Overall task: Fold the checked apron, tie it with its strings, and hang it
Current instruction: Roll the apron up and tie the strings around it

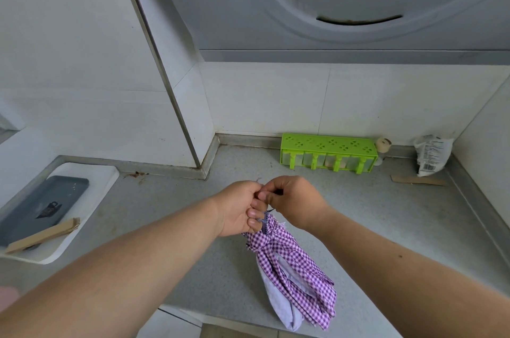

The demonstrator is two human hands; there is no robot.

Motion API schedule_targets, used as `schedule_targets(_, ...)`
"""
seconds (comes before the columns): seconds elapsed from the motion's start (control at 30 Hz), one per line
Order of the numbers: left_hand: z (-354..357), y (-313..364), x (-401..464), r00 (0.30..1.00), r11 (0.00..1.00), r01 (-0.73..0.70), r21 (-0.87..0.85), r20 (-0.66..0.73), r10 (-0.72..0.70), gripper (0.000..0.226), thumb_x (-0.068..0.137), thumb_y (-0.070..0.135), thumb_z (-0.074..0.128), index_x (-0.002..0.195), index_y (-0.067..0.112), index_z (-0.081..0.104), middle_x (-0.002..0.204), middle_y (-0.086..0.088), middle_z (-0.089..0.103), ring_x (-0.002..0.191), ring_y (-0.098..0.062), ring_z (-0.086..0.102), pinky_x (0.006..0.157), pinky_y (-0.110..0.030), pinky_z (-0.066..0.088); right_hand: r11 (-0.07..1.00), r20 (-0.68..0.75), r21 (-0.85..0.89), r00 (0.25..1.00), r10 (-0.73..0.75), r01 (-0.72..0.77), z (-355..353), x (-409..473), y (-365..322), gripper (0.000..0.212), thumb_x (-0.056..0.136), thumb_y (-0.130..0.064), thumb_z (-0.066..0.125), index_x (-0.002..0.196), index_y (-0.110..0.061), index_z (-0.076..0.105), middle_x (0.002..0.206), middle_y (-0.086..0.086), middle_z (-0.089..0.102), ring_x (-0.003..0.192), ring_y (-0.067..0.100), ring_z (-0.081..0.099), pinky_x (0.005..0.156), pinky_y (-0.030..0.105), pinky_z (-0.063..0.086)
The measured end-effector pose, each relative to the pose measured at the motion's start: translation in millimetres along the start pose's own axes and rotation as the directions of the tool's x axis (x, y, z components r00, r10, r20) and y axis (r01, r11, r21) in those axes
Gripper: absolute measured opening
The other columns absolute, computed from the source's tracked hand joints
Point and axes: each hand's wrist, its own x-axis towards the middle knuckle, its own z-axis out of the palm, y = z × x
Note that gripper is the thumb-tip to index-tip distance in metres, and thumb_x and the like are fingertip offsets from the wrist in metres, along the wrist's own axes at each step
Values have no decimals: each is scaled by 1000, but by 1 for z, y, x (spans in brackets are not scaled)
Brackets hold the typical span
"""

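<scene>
**Apron bundled and lifted; both hands working the string at its top**

Grip: left hand [240,206] and right hand [293,201] meet knuckle to knuckle above the counter [372,216]. Left fingers are curled, closed round the gathered top of the checked apron [289,263]. Right thumb and forefinger are pressed together on something thin; a dark bit of string [269,211] shows just below that pinch. Which strand each hand holds, I cannot tell; the fingers cover it.

Position of work: the apron hangs straight down from the grip as a long narrow bundle, a band of the same cloth wrapped round it a little way under the left hand. Its lower end, pale lining showing, falls near the counter's front edge; whether it rests there or hangs free cannot be read.

Away from the grip: green rack [328,152] at the back wall beyond the hands, a crumpled packet [433,155] further right, a white tray [91,191] off to the left.

Judgement: folding and wrapping look done; a loop or knot for hanging seems in hand.

Risks:
- Thin string, tiny pinch area. A slip lets the end go and the knot fails to form.
- All the weight hangs from the left hand. Slackening it while tying could drop the bundle.
- The wrap band looks loose; a tug upward may slide it and let the folds fan open.
- No hook in view; a reach with a half-tied loop could undo it.
</scene>
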Motion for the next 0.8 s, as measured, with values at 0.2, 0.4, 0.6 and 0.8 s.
schedule_targets(0.2, -4, 0, -1, 988, 994, -101, 40, -110, 105, 40, 112, 23, 41, 76, 19, 60, 63, 5, 45, 52, -8, 34, 48, -21, 32, 995, -94, 84, 994, 63, -55, 9, 0, -1, 12, 97, -23, 72, 86, -25, 77, 71, -14, 70, 60, -5, 60, 63, 20, 51)
schedule_targets(0.4, -12, -5, -6, 977, 982, -189, 20, -94, 190, 21, 111, 16, 50, 103, 6, 66, 71, -2, 62, 60, -10, 58, 56, -23, 52, 977, -105, 175, 984, 141, -121, 15, 3, -1, 14, 98, -22, 70, 85, -21, 76, 74, -7, 75, 64, 2, 64, 71, 31, 59)
schedule_targets(0.6, -26, -13, -6, 928, 937, -281, 208, -190, 320, 19, 105, 12, 62, 112, 4, 78, 82, -6, 70, 68, -10, 60, 63, -24, 53, 974, -86, 192, 987, 139, -121, 20, 5, -5, 14, 100, -21, 68, 87, -19, 74, 71, -10, 75, 62, -1, 65, 68, 28, 58)
schedule_targets(0.8, -34, -17, -5, 886, 905, -308, 294, -258, 386, 18, 101, 20, 69, 103, 6, 80, 84, -9, 73, 66, -13, 59, 63, -26, 51, 975, -69, 182, 987, 146, -132, 23, 8, -12, 11, 101, -17, 66, 92, -14, 73, 72, -4, 75, 59, -2, 64, 60, 21, 55)
